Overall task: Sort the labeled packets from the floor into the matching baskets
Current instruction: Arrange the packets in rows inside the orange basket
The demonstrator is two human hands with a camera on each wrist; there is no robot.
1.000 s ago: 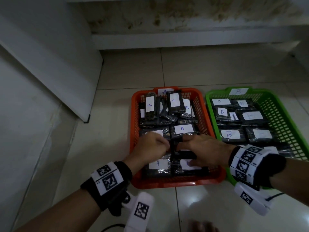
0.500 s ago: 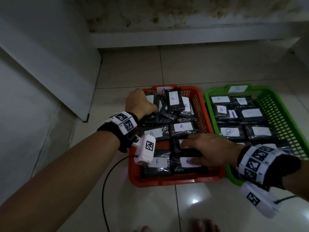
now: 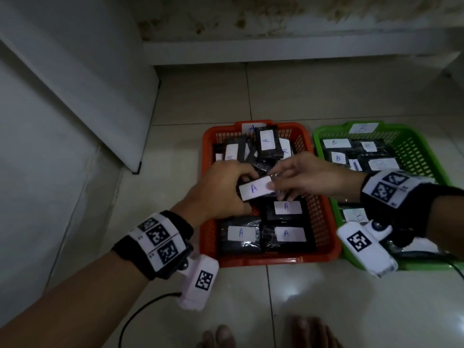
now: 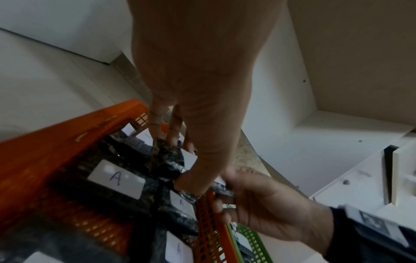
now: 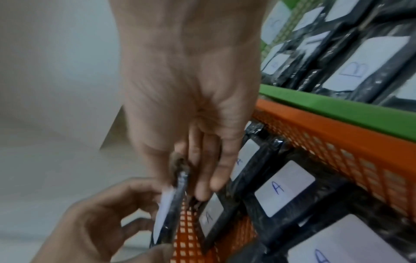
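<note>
Half a second ago the left hand (image 3: 221, 192) reached to the far left corner of the orange basket (image 3: 208, 237) while the right hand (image 3: 308, 177) lay on packets. Now both meet above the basket's middle, each grip pinching one black packet labeled A (image 3: 256, 189), held just above the packets lying inside. The green basket (image 3: 414, 146) beside it holds B packets.

Both hands cover most of the held packet (image 3: 254, 189) above the orange basket (image 3: 324, 217), leaving only its A label showing. The right wrist view is smeared by motion blur. In the green basket (image 3: 424, 156) beside the orange one, the right wrist strap hides the middle packets, and the near B label (image 3: 357, 214) reads faintly
</note>
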